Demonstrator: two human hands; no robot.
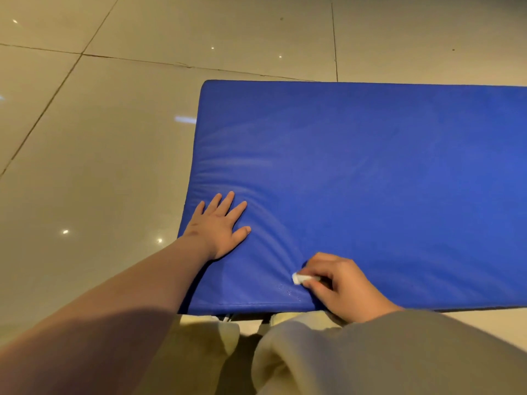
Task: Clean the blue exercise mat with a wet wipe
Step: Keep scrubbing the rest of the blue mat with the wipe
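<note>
Blue exercise mat on tiled floor. L hand flat, fingers spread, pressing mat. R hand pinches folded wet wipe at near edge. Est. early: damp specks beside wipe only; far expanse left.

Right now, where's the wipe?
In the head view, the wipe is pinched in the right hand, pressed on the blue mat near its front edge, right of the flat left hand.
</note>
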